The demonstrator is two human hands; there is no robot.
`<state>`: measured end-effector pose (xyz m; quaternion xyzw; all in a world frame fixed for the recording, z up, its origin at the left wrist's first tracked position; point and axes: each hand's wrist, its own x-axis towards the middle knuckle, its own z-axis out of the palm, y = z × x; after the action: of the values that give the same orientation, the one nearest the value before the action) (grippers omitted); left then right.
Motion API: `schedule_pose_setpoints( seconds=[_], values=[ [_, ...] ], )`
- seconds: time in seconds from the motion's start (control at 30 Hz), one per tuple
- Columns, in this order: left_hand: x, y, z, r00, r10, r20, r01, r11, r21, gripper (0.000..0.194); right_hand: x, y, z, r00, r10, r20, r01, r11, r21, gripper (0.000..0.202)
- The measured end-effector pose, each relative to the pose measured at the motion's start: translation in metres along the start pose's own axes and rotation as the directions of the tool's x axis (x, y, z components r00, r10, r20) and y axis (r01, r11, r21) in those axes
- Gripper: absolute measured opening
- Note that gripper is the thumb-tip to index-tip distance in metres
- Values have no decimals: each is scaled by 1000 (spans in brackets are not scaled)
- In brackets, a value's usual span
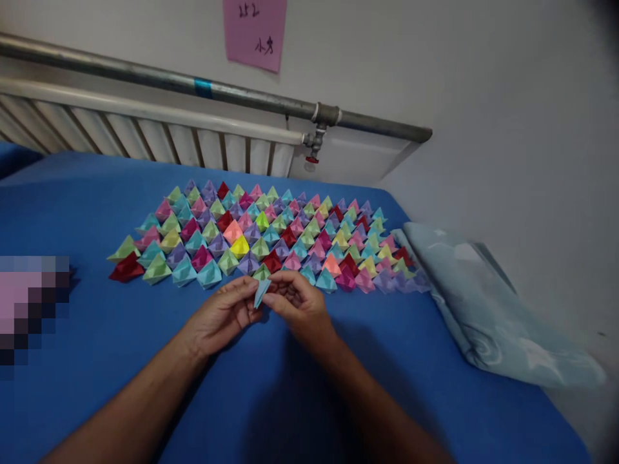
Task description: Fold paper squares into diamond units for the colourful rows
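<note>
Between my two hands, above the blue sheet, is a small folded piece of light blue paper [262, 292]. My left hand [231, 314] pinches its left side between thumb and fingers. My right hand [300, 307] grips it from the right, the thumb tip against its edge and the fingers curled behind. Just beyond my hands, many folded paper boats [239, 246] stand in close rows, in green, blue, purple, pink, red and yellow. My fingers hide part of the nearest row.
A blue sheet [106, 386] covers the surface. To the right lies a folded grey-green cloth with star shapes [483, 309]. Behind are a white radiator [159, 132], a metal pipe [251, 96] and a red-handled valve [312, 159]. A pink note [255, 32] hangs on the wall. A pixelated patch covers the left edge.
</note>
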<state>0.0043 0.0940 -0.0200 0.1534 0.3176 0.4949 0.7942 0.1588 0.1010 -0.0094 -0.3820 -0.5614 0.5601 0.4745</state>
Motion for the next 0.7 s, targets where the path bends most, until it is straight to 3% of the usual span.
schedule_pose_setpoints(
  seconds=[0.27,0.53,0.7],
  values=[
    [0,0,-5,995,-49,88,45,998,42,21,-2,-2,-1,995,-4,101,2,1000,22,16],
    [-2,2,-5,999,-30,22,28,997,69,23,-1,-2,-2,994,50,94,-58,995,83,17],
    [-5,2,-2,998,-50,41,47,997,62,26,-2,-3,-2,991,99,90,-108,989,103,21]
  ],
)
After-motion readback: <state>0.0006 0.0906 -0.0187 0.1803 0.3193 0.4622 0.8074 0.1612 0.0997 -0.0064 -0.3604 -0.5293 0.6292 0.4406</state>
